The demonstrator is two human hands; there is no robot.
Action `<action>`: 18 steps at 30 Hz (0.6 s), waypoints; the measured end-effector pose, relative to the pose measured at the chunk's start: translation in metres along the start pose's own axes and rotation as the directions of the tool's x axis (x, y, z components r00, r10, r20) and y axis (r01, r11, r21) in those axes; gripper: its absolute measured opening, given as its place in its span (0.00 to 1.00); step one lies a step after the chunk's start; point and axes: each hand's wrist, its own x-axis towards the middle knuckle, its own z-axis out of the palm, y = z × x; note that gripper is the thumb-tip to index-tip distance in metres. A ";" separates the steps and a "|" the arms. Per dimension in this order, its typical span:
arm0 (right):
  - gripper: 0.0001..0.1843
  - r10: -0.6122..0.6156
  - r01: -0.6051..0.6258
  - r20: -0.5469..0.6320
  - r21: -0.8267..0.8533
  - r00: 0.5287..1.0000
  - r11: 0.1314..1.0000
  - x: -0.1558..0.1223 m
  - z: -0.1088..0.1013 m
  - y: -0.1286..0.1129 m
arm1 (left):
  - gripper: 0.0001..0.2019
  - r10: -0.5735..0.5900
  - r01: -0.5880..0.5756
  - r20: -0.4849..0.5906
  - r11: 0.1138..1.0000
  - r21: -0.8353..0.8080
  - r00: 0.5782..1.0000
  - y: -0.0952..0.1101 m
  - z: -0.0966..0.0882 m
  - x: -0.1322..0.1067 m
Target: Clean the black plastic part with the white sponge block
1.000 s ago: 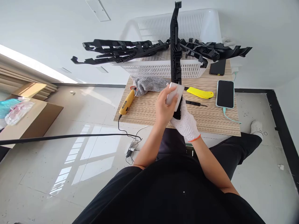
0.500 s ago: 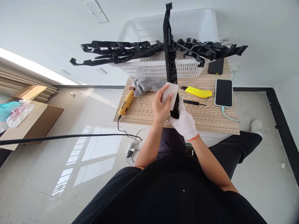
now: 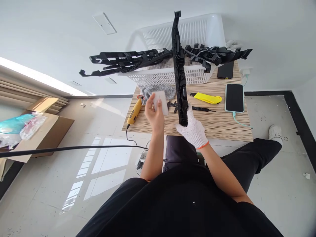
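Observation:
My right hand point(image 3: 194, 126), in a white knit glove, grips the lower end of a long black plastic part point(image 3: 179, 65) and holds it upright over the small wooden table point(image 3: 222, 121). My bare left hand point(image 3: 154, 115) pinches a white sponge block point(image 3: 160, 102), a little to the left of the part and apart from it. Behind the part stands a white lattice basket point(image 3: 197, 29) with several more black plastic parts point(image 3: 123, 61) sticking out to both sides.
On the table lie a yellow corded tool point(image 3: 133, 112), a grey glove point(image 3: 158, 89), a black caliper point(image 3: 172, 105), a yellow-handled knife point(image 3: 207, 97), a thin black tool point(image 3: 203, 108), a charging phone point(image 3: 234, 97) and a second dark phone point(image 3: 225, 69). A cardboard box point(image 3: 37, 131) sits at left.
My left hand has drawn the white block away from the black part to the left. A caliper now shows on the table where the hand was. The part stands slightly more to the left.

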 end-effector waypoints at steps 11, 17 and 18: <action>0.55 0.042 -0.042 -0.021 -0.020 0.999 0.999 0.001 0.002 -0.001 | 0.22 0.077 -0.014 0.298 0.978 -0.206 0.952 0.009 0.036 -0.015; 0.54 0.052 -0.052 -0.006 -0.009 0.999 0.999 0.002 0.002 0.000 | 0.22 0.028 0.055 0.339 0.971 -0.233 0.940 0.007 0.037 -0.022; 0.54 0.046 -0.046 -0.008 0.002 0.999 0.999 0.002 0.002 0.000 | 0.22 0.022 0.055 0.328 0.973 -0.224 0.944 0.005 0.036 -0.021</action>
